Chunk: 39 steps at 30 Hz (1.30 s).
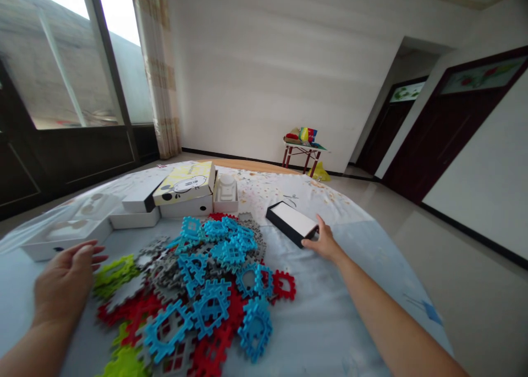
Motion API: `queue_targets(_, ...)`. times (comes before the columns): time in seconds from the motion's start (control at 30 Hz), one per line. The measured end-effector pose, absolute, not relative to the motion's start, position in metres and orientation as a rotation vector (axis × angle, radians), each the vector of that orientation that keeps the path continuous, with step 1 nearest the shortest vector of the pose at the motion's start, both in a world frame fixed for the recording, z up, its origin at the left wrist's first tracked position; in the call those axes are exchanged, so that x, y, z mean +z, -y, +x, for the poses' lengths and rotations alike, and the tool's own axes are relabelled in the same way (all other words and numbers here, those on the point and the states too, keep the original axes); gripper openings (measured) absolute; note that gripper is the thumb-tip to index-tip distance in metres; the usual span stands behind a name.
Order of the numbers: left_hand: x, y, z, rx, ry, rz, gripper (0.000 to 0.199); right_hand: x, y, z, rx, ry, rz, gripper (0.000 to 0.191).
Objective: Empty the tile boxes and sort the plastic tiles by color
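Observation:
My right hand (324,240) grips the near right end of a black box with a white top (292,221), thumb on the near side and fingers at the far side. The box lies on the cloth-covered table (317,300). On the left, my left hand (68,275) is held above the cloth, its fingers loosely apart and nothing visible in them. Beside it lies a pile of toothed plastic pieces, with green (115,275), blue (212,305), red (218,349) and grey (165,278) ones heaped together.
Behind the pile are a yellow cartoon box (187,182), a white box with a moulded tray (226,193), a white lid (144,193) and an open white box (61,239) at the left. A small table (305,145) with colourful items stands by the far wall.

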State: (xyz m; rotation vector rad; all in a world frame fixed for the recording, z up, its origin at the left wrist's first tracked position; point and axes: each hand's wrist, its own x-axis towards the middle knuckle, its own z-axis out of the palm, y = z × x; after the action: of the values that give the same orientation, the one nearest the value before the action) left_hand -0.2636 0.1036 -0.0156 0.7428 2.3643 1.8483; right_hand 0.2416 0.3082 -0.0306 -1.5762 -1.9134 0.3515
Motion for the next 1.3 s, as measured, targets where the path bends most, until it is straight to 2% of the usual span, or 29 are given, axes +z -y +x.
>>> queue_targets(0.17, -0.012, -0.101, -0.265, 1.722, -2.492, 0.867, 0.021, -0.029, -0.289, 0.228, 0.432, 1.812, -1.534, 0.108)
queue_targets(0.33, 0.006, -0.097, -0.241, 1.753, -2.666, 1.277, 0.024, -0.017, -0.279, 0.208, 0.328, 1.678, -1.409, 0.103)
queue_targets(0.5, 0.049, -0.105, -0.171, 1.783, -2.332, 1.864, 0.029, 0.018, -0.247, 0.188, 0.219, 1.711, -1.159, 0.102)
queue_targets(0.7, 0.101, -0.113, -0.061, 1.626, -1.868, 2.111, 0.034, 0.058, -0.19, 0.149, 0.263, 1.824, -0.914, 0.104)
queue_targets(0.83, 0.103, -0.119, -0.026, 1.54, -1.868, 2.151, 0.053, 0.06, -0.167, 0.131, 0.23, 1.928, -0.793, 0.105)
queue_targets(1.0, 0.089, -0.123, -0.025, 1.437, -1.981, 2.184, 0.072, 0.055, -0.158, 0.127, 0.188, 1.998, -0.708, 0.105)
queue_targets(1.17, 0.096, -0.111, -0.024, 1.358, -2.008, 2.23, 0.064, 0.058, -0.154, 0.125, 0.149, 2.005, -0.679, 0.099)
queue_targets(1.3, 0.109, -0.104, -0.022, 1.407, -2.035, 2.151, 0.05, 0.059, -0.155, 0.126, 0.116, 2.006, -0.67, 0.097)
